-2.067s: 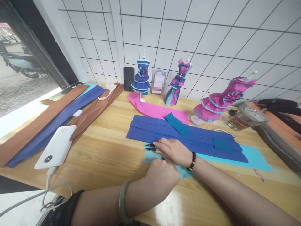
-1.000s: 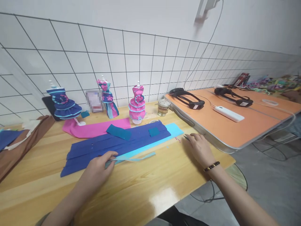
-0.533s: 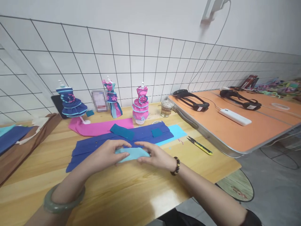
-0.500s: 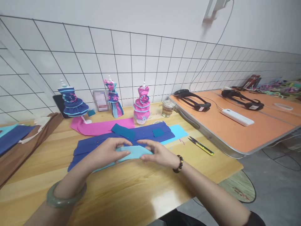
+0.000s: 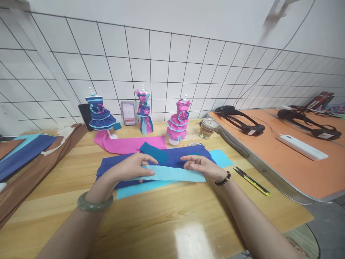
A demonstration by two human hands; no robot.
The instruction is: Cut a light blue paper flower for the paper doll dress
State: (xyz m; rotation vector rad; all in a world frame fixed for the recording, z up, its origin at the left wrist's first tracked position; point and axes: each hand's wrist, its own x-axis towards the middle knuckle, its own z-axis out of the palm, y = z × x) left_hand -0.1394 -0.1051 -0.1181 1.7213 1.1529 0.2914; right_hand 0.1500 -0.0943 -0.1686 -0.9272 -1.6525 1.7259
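My left hand (image 5: 129, 168) holds a light blue strip (image 5: 172, 173), thin like crepe paper or cloth, with the thumb on top and fingers beneath. The strip stretches to the right above the wooden table. Just behind its right end is my right hand (image 5: 206, 168), fingers loosely bent and apart, with no clear grip on it. Beneath both hands lies a dark blue sheet (image 5: 176, 156), with a teal piece (image 5: 154, 152) on top. A brighter blue sheet (image 5: 221, 157) shows from under the dark one. Behind them is a pink sheet (image 5: 132, 144).
Small mannequins stand along the wall in a blue dress (image 5: 101, 118), a mixed-colour dress (image 5: 145, 113) and a pink dress (image 5: 178, 124). A glass cup (image 5: 208, 128) stands beside the orange table (image 5: 277, 154). Yellow thread snips (image 5: 252, 181) lie at right; brown cloth (image 5: 51, 158) at left.
The right hand has moved right, off the folded light blue piece, which now extends as a longer strip. The left hand keeps its hold. The view has shifted left.
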